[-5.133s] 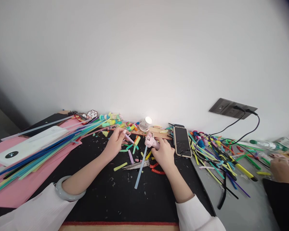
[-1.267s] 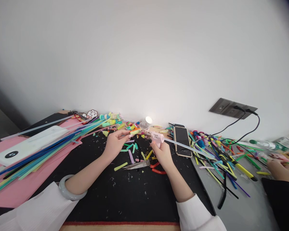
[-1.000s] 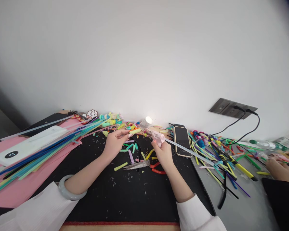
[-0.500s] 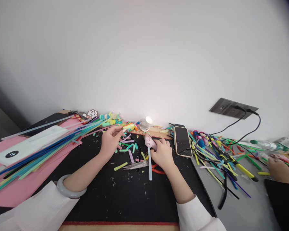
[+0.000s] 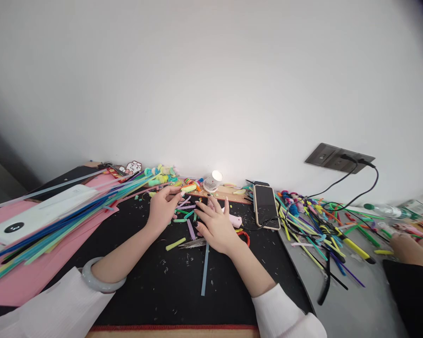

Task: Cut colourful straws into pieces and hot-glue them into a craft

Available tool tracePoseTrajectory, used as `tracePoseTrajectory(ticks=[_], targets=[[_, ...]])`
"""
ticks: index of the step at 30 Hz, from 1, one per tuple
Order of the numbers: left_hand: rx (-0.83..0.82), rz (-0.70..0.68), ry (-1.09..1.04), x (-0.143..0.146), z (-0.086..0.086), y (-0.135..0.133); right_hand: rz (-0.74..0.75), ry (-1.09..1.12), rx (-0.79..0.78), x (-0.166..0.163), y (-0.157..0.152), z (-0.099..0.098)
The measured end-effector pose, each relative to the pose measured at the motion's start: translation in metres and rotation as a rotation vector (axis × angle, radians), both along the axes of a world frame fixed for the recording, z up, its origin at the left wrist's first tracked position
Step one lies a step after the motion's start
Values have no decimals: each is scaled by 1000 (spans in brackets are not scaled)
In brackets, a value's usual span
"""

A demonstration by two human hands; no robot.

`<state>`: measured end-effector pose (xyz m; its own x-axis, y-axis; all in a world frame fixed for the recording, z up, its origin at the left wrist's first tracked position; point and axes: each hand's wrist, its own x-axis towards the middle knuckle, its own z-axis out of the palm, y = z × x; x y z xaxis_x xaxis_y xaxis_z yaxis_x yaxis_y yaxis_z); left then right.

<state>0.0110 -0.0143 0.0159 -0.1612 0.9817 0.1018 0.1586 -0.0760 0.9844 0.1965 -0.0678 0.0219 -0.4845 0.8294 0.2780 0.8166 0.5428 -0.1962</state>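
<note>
Head view: the left hand (image 5: 164, 209) is at the far side of the black mat (image 5: 155, 286) on the tabletop, fingers curled, tips at a short yellow straw piece (image 5: 189, 188). I cannot tell if this piece is pinched or only touched. The right hand (image 5: 215, 224) lies flat and spread, palm down, the grip open and holding nothing. Its fingertips are over the cut straw pieces (image 5: 183, 213) scattered btw. the two hands. Just beside it, on the right, lies a pink glue gun (image 5: 235, 219), and a pale blue glue stick (image 5: 205, 270) comes out from under the palm toward the person. Scissors (image 5: 192, 243) lie near the palm, and a phone (image 5: 266, 206) is further right. At left, long straws (image 5: 66, 218) are on pink paper (image 5: 31, 277). Another person's hand (image 5: 409, 246) is at the far right edge. The pieces are prob. very light, thin and smooth, so they roll and slip easily and may crush if squeezed. It seems best to pinch one at its middle w/ thumb and forefinger, w/ little pressure.
</note>
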Motion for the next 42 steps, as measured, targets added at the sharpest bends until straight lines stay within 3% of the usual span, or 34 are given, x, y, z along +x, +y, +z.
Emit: tracePoseTrajectory(ticks=[5,19,32,42], targets=[[19,-4,11,2,-2,0,52,-72,-8,-10,5,-2],[24,9,49,1,-4,0,1,-35,34,-16,12,-6],[23,-32,2,0,0,-2,-100,214,178,-7,16,-12],[-13,-136,-51,2,3,-5,-93,593,249,3,9,-12]])
